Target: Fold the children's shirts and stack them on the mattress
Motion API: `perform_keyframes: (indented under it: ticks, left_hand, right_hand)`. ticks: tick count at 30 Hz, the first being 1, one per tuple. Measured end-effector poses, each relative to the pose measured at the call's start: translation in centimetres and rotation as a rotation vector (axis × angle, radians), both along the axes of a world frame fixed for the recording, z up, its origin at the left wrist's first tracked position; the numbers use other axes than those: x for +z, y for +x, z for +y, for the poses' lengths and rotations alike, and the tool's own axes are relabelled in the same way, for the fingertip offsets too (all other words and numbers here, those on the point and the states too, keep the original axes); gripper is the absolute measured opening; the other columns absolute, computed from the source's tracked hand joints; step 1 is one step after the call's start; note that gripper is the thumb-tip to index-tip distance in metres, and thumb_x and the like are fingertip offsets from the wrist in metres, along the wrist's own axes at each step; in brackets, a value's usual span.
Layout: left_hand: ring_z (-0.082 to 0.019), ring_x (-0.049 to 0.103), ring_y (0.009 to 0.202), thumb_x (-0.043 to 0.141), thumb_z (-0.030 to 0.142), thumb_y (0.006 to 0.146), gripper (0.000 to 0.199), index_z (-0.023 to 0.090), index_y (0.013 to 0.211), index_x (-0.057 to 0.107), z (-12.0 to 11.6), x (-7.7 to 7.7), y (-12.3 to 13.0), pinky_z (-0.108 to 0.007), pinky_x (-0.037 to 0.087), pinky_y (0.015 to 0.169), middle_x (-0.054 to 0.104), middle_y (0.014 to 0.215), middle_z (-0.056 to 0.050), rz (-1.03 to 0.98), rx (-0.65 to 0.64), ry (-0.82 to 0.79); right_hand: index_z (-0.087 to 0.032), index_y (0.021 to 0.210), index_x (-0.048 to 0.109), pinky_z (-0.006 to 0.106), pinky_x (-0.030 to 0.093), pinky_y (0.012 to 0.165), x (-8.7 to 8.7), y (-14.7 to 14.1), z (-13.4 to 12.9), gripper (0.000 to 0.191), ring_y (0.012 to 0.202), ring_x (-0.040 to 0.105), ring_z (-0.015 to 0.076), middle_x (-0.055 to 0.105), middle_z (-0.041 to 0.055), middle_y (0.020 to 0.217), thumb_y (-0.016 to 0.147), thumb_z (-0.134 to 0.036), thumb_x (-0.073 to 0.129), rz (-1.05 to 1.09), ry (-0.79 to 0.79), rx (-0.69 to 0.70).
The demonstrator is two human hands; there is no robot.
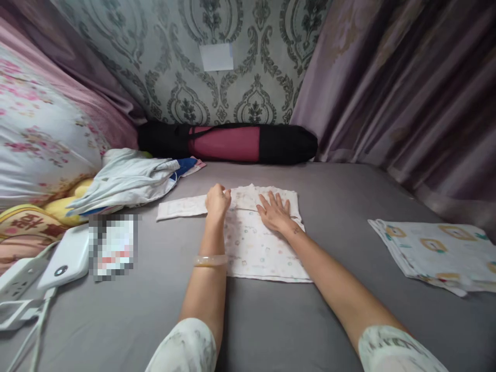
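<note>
Clock centred on the main piece. Looking at a small white soft-fabric garment with faint pastel print [256, 248], laid flat on a smooth grey sheet [135, 320], straight ahead between both arms. Probably put there for easy reach with firm, level backing. Long narrow white sleeve [180, 208] out toward 9 o'clock, fairly straight. Printed upper band [246, 199] apparently doubled over the body, judging by the crosswise edge; can't tell exactly which part.

Left hand [218, 201] at 10 o'clock, by the inner end of the sleeve: fingers curled in, knuckles up. Can't tell if pinching fabric or only resting; fingertips hidden. Likely set at that joint to control the sleeve.

Right hand [275, 211] at 1 o'clock: palm down, fingers spread on the upper band, gripping nothing. Probably keeping layers flat and stopping any slide.

Around: folded white cloth with yellow-orange patches [434, 248] just past 3, well apart, likely to stay out of the way. Loose pale cloth heap [127, 175] between 9 and 10. Long black-and-maroon cylindrical bag [225, 143] from 10 to 1, against the wall. White rounded power bank [73, 258] just below 9, beside a white power strip [19, 279], presumably for charging.
</note>
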State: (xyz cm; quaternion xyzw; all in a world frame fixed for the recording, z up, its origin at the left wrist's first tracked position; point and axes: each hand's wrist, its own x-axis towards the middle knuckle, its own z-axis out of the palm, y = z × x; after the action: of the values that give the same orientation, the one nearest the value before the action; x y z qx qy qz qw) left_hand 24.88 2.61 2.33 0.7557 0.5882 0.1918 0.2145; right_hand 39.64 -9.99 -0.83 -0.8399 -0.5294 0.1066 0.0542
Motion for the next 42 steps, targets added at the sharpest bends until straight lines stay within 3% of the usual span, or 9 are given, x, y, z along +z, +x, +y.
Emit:
perform_keyframes:
  ticks: [5, 8, 12, 16, 22, 26, 30, 35, 42]
  left_hand:
    - [-0.025, 0.064, 0.107, 0.052, 0.036, 0.090, 0.028, 0.018, 0.107, 0.065, 1.2, -0.5, -1.3, -0.031, 0.045, 0.086, 0.070, 0.112, -0.013, -0.026, 0.037, -0.072]
    - [-0.025, 0.065, 0.103, 0.052, 0.037, 0.089, 0.030, 0.017, 0.106, 0.066, 1.6, -0.7, -1.6, -0.030, 0.046, 0.083, 0.071, 0.110, -0.013, -0.055, 0.035, -0.081]
    - [-0.025, 0.066, 0.100, 0.053, 0.039, 0.088, 0.032, 0.016, 0.106, 0.067, 2.1, -0.7, -2.2, -0.030, 0.047, 0.081, 0.071, 0.107, -0.014, -0.067, 0.053, -0.083]
    - [-0.025, 0.067, 0.099, 0.052, 0.038, 0.089, 0.032, 0.015, 0.105, 0.068, 2.7, -0.7, -3.2, -0.030, 0.047, 0.082, 0.072, 0.104, -0.013, -0.065, 0.099, -0.098]
    - [-0.025, 0.066, 0.100, 0.051, 0.038, 0.089, 0.033, 0.014, 0.104, 0.069, 3.1, -0.8, -4.2, -0.030, 0.047, 0.083, 0.072, 0.106, -0.014, -0.076, 0.125, -0.089]
    - [-0.024, 0.067, 0.099, 0.051, 0.037, 0.089, 0.032, 0.015, 0.104, 0.069, 3.1, -0.7, -4.4, -0.029, 0.047, 0.084, 0.072, 0.104, -0.013, -0.098, 0.140, -0.071]
    - [-0.024, 0.066, 0.101, 0.052, 0.037, 0.089, 0.032, 0.014, 0.104, 0.069, 3.0, -0.5, -4.6, -0.028, 0.047, 0.084, 0.072, 0.104, -0.014, -0.084, 0.152, -0.084]
    - [-0.025, 0.067, 0.098, 0.052, 0.036, 0.090, 0.034, 0.013, 0.106, 0.069, 2.9, -0.1, -4.7, -0.030, 0.048, 0.084, 0.072, 0.104, -0.015, -0.052, 0.181, -0.118]
    - [-0.026, 0.068, 0.098, 0.051, 0.036, 0.089, 0.034, 0.013, 0.105, 0.070, 2.8, 0.0, -4.5, -0.032, 0.050, 0.085, 0.072, 0.104, -0.015, -0.062, 0.179, -0.131]
  right_hand:
    - [-0.027, 0.154, 0.028, 0.062, 0.004, 0.113, 1.0, 0.2, 0.3, 0.060, 0.148, 0.006, 0.0344, 0.013, 0.0115, 0.162, 0.100, -0.052, 0.021, 0.027, -0.027, -0.004]
    - [-0.024, 0.151, 0.034, 0.059, 0.001, 0.115, 1.5, -0.5, 1.6, 0.058, 0.149, 0.006, 0.0308, 0.017, 0.0117, 0.162, 0.101, -0.047, 0.018, -0.033, 0.050, 0.049]
    - [-0.028, 0.154, 0.027, 0.054, 0.002, 0.117, 0.5, -2.1, 3.8, 0.056, 0.149, 0.006, 0.0253, 0.014, 0.0071, 0.163, 0.101, -0.045, 0.017, 0.007, 0.090, 0.185]
    - [-0.029, 0.154, 0.027, 0.056, 0.001, 0.116, -0.9, -2.8, 4.6, 0.056, 0.149, 0.006, 0.0258, 0.015, 0.0063, 0.163, 0.101, -0.045, 0.016, 0.028, 0.089, 0.183]
    - [-0.029, 0.152, 0.031, 0.056, 0.002, 0.116, 0.1, -2.3, 5.4, 0.055, 0.149, 0.006, 0.0258, 0.015, 0.0067, 0.163, 0.101, -0.045, 0.018, 0.100, 0.023, 0.172]
    - [-0.018, 0.152, 0.031, 0.051, 0.000, 0.117, 0.3, -2.4, 7.1, 0.059, 0.149, 0.006, 0.0238, 0.018, 0.0103, 0.162, 0.101, -0.043, 0.016, 0.057, 0.079, 0.142]
    - [-0.004, 0.152, 0.026, 0.047, 0.001, 0.118, -1.1, -3.1, 8.3, 0.068, 0.148, 0.010, 0.0257, 0.019, 0.0151, 0.160, 0.099, -0.045, 0.019, 0.015, 0.124, 0.098]
    - [-0.003, 0.152, 0.026, 0.047, -0.001, 0.118, -2.0, -3.6, 8.6, 0.069, 0.148, 0.010, 0.0261, 0.019, 0.0145, 0.161, 0.098, -0.045, 0.021, -0.009, 0.162, 0.080]
    - [-0.010, 0.155, 0.019, 0.046, 0.000, 0.118, -0.3, -1.2, 7.1, 0.067, 0.149, 0.002, 0.0237, 0.009, 0.0126, 0.163, 0.099, -0.046, 0.018, 0.052, 0.166, 0.097]
